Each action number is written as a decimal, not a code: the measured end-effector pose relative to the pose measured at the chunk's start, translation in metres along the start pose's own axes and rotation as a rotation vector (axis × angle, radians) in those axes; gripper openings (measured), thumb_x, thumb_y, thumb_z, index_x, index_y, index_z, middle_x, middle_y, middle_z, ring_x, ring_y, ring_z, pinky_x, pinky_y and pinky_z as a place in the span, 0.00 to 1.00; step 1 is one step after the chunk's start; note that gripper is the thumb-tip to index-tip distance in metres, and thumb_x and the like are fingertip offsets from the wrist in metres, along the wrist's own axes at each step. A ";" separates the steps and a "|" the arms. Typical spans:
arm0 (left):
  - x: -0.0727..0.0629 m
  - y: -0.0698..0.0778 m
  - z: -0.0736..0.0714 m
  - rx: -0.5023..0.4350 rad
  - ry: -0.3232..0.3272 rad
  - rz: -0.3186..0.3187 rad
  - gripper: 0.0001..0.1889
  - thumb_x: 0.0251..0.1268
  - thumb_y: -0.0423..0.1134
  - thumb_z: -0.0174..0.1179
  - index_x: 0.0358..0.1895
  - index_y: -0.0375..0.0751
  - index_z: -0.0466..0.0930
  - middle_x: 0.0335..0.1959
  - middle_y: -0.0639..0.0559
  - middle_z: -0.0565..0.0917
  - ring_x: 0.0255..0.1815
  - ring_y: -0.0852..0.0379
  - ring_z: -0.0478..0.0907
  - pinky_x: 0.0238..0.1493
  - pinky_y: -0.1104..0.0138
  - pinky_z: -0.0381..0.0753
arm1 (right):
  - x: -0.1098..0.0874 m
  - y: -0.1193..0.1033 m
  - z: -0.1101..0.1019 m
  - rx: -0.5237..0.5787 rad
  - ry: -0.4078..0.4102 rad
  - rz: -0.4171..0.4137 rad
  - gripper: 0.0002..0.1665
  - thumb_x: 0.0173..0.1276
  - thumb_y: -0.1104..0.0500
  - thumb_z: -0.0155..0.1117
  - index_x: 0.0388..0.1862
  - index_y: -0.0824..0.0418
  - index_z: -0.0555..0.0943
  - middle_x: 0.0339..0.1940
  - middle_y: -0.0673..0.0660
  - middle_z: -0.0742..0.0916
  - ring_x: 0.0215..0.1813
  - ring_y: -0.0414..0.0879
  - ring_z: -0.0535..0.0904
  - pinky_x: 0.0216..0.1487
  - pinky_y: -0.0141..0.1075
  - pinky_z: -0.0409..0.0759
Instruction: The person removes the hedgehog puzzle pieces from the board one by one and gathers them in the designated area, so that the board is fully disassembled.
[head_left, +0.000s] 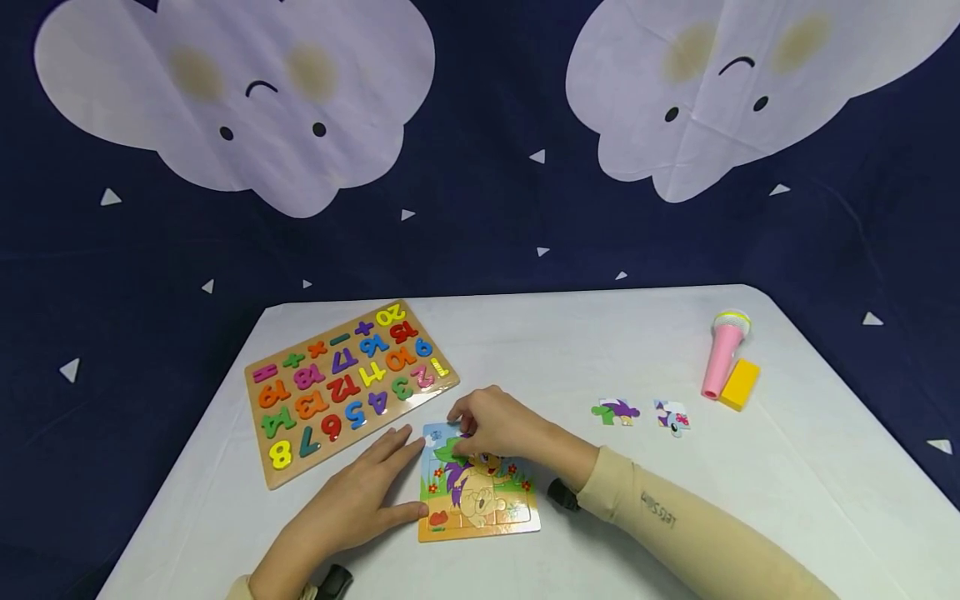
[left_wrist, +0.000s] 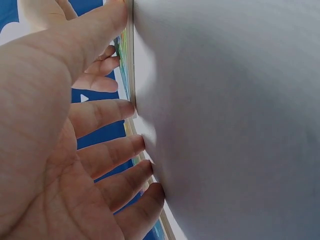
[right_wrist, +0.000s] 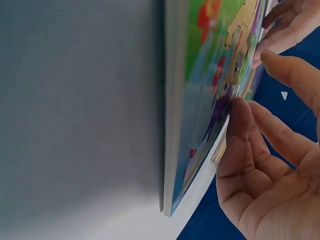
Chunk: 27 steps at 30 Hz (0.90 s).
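Observation:
A jigsaw puzzle (head_left: 480,500) with a cartoon hedgehog picture lies on the white table. My left hand (head_left: 356,504) rests at its left side, fingers spread and fairly straight, the thumb touching the puzzle's edge. Over the puzzle's upper part is my right hand (head_left: 506,425), its bent fingertips touching the surface. In the right wrist view the thumb (right_wrist: 292,75) stands apart from the other fingers, and no loose piece shows between them. This hand hides the puzzle's upper right area. Two loose pieces, one purple and green (head_left: 617,412) and one with a blue shape (head_left: 672,417), lie to the right.
A wooden number board (head_left: 330,443) with colourful numerals lies at the left, close to my left fingers. At the far right a pink toy microphone (head_left: 723,354) lies beside a yellow block (head_left: 740,385). A dark blue cloud-print cloth (head_left: 480,167) hangs behind the table.

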<state>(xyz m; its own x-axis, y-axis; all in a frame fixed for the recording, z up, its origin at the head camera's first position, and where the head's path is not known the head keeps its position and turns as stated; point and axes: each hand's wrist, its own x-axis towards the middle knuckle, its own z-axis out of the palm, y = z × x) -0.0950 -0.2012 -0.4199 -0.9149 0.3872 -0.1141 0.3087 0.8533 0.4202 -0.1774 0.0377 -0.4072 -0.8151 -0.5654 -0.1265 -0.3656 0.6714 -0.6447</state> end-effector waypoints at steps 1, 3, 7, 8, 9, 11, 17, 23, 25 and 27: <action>0.000 0.000 0.000 0.000 -0.002 -0.001 0.49 0.56 0.68 0.76 0.78 0.49 0.75 0.84 0.43 0.67 0.85 0.35 0.63 0.75 0.35 0.74 | 0.000 0.000 0.001 -0.001 0.002 0.005 0.22 0.62 0.56 0.84 0.53 0.63 0.90 0.34 0.49 0.89 0.36 0.39 0.80 0.41 0.30 0.82; 0.000 0.000 0.000 -0.001 -0.005 -0.005 0.49 0.56 0.68 0.77 0.78 0.49 0.75 0.85 0.43 0.67 0.86 0.35 0.62 0.75 0.36 0.74 | 0.001 -0.001 0.002 -0.003 0.004 0.015 0.22 0.62 0.56 0.85 0.52 0.63 0.90 0.34 0.49 0.88 0.36 0.39 0.80 0.41 0.30 0.82; 0.000 0.001 -0.001 -0.003 -0.009 -0.009 0.48 0.56 0.67 0.77 0.78 0.49 0.75 0.84 0.43 0.67 0.86 0.35 0.62 0.76 0.36 0.74 | 0.001 -0.003 0.005 -0.008 -0.001 0.035 0.23 0.61 0.55 0.86 0.52 0.62 0.91 0.33 0.48 0.87 0.36 0.39 0.79 0.41 0.30 0.81; 0.000 0.001 -0.001 -0.003 -0.009 -0.009 0.48 0.56 0.67 0.77 0.78 0.49 0.75 0.84 0.42 0.67 0.86 0.35 0.62 0.76 0.36 0.74 | 0.001 -0.004 0.006 -0.012 -0.002 0.039 0.23 0.61 0.55 0.86 0.53 0.62 0.91 0.33 0.48 0.87 0.36 0.39 0.79 0.41 0.30 0.80; 0.000 0.001 -0.001 -0.004 -0.009 -0.008 0.48 0.56 0.67 0.77 0.78 0.49 0.75 0.84 0.42 0.67 0.85 0.35 0.62 0.76 0.36 0.74 | 0.001 -0.005 0.006 -0.017 -0.003 0.043 0.23 0.61 0.55 0.86 0.53 0.62 0.90 0.33 0.48 0.87 0.36 0.39 0.79 0.41 0.30 0.80; 0.000 0.001 -0.001 -0.003 -0.008 -0.008 0.48 0.56 0.68 0.76 0.78 0.48 0.75 0.84 0.42 0.67 0.85 0.35 0.63 0.76 0.36 0.74 | 0.000 -0.006 0.007 -0.027 -0.001 0.051 0.24 0.60 0.55 0.86 0.54 0.62 0.90 0.32 0.48 0.87 0.36 0.39 0.79 0.41 0.30 0.80; 0.000 0.001 0.000 0.001 -0.004 -0.008 0.48 0.56 0.67 0.77 0.78 0.48 0.75 0.84 0.42 0.68 0.85 0.35 0.63 0.75 0.36 0.74 | -0.001 -0.011 0.011 -0.057 0.019 0.064 0.24 0.60 0.56 0.87 0.54 0.62 0.91 0.27 0.45 0.86 0.31 0.37 0.78 0.36 0.28 0.78; 0.000 0.001 0.000 -0.003 -0.005 -0.005 0.48 0.56 0.67 0.77 0.78 0.48 0.75 0.84 0.42 0.67 0.85 0.35 0.63 0.75 0.35 0.74 | -0.002 -0.016 0.015 -0.113 0.053 0.088 0.23 0.59 0.55 0.87 0.51 0.61 0.91 0.27 0.45 0.87 0.30 0.36 0.79 0.35 0.30 0.80; 0.000 0.001 -0.001 -0.004 -0.006 -0.005 0.48 0.56 0.67 0.77 0.78 0.48 0.75 0.84 0.42 0.67 0.85 0.35 0.63 0.75 0.35 0.74 | -0.003 -0.017 0.016 -0.150 0.075 0.090 0.23 0.58 0.53 0.88 0.49 0.61 0.92 0.28 0.46 0.89 0.31 0.37 0.80 0.36 0.31 0.81; 0.000 0.001 -0.001 -0.005 -0.005 -0.003 0.48 0.56 0.67 0.76 0.78 0.48 0.75 0.84 0.42 0.67 0.85 0.35 0.63 0.75 0.35 0.74 | -0.005 -0.018 0.016 -0.195 0.099 0.084 0.23 0.58 0.51 0.88 0.48 0.61 0.92 0.31 0.48 0.91 0.33 0.37 0.81 0.37 0.33 0.83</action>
<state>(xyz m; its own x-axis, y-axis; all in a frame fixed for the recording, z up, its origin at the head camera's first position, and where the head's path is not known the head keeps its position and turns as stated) -0.0946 -0.2010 -0.4190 -0.9147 0.3860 -0.1199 0.3044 0.8530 0.4239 -0.1596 0.0205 -0.4069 -0.8830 -0.4602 -0.0928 -0.3665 0.7993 -0.4763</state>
